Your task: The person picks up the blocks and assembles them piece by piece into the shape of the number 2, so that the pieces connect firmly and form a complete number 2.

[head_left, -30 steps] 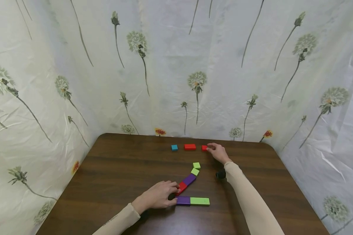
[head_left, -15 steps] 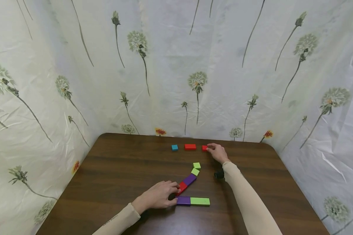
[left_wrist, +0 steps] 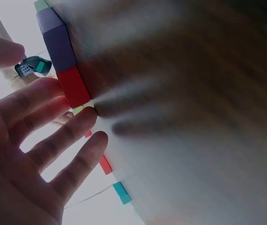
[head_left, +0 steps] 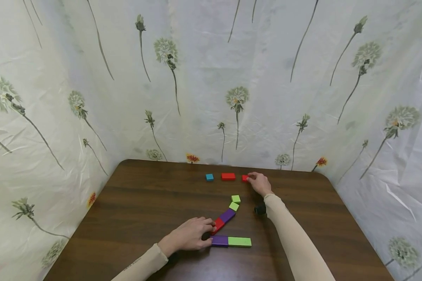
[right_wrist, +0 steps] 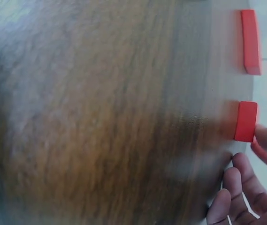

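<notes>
In the head view my left hand [head_left: 191,234] lies at the left end of two rows of flat blocks. Its fingers, fairly straight and spread, touch a red block [head_left: 218,225] in the slanting row; its thumb tip is by a purple block [head_left: 219,241] in the front row. A second purple block [head_left: 227,215] and two small green blocks [head_left: 234,206] continue the slanting row. A long green block [head_left: 240,242] adjoins the front purple one. At the far side my right hand [head_left: 260,183] pinches a small red block [right_wrist: 246,122] between thumb and index finger, on the table.
A longer red block [head_left: 228,176] and a small blue block [head_left: 209,177] stand left of my right hand, near the table's back edge. A black device [head_left: 260,209] sits under my right wrist. Flowered cloth [head_left: 197,97] hangs around the brown table [head_left: 144,195].
My right forearm has shifted slightly left, while its fingers stay at the small red block. My left hand and the blocks keep their places; the head view has tilted slightly.
</notes>
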{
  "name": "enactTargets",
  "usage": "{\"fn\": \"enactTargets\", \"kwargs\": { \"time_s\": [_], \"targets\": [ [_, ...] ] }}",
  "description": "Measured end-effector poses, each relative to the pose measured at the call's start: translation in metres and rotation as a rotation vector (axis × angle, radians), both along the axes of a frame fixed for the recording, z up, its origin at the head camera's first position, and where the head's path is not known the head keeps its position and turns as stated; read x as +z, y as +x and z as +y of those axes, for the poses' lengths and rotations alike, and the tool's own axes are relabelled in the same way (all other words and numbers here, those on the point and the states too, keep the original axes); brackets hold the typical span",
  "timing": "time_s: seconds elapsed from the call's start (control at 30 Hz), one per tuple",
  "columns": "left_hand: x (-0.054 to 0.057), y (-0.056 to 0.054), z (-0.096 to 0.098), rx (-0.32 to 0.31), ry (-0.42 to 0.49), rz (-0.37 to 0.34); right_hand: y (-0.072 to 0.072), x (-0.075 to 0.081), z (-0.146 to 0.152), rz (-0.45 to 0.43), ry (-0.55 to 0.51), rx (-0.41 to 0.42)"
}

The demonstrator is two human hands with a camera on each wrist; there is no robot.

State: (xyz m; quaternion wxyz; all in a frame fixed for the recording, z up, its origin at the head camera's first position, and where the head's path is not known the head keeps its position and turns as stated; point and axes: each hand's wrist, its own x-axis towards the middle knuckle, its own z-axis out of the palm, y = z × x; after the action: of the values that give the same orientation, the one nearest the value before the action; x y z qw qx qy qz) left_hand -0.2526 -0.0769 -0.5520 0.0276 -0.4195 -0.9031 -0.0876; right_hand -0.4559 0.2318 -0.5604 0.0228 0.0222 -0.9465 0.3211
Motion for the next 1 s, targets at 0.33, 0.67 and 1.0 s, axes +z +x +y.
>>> {"fn": "enactTargets", "kwargs": {
  "time_s": [0.33, 0.67, 1.0],
  "targets": [
    [0.001, 0.001, 0.0, 0.015, -0.001, -0.024, 0.005, 0.004, 0.002, -0.027, -0.046, 0.031],
    [0.001, 0.001, -0.001, 0.009, 0.007, -0.009, 0.008, 0.008, 0.003, -0.083, -0.103, 0.057],
    [0.002, 0.002, 0.0, 0.009, 0.003, -0.01, 0.015, 0.013, 0.005, -0.065, -0.108, 0.092]
  ]
}}
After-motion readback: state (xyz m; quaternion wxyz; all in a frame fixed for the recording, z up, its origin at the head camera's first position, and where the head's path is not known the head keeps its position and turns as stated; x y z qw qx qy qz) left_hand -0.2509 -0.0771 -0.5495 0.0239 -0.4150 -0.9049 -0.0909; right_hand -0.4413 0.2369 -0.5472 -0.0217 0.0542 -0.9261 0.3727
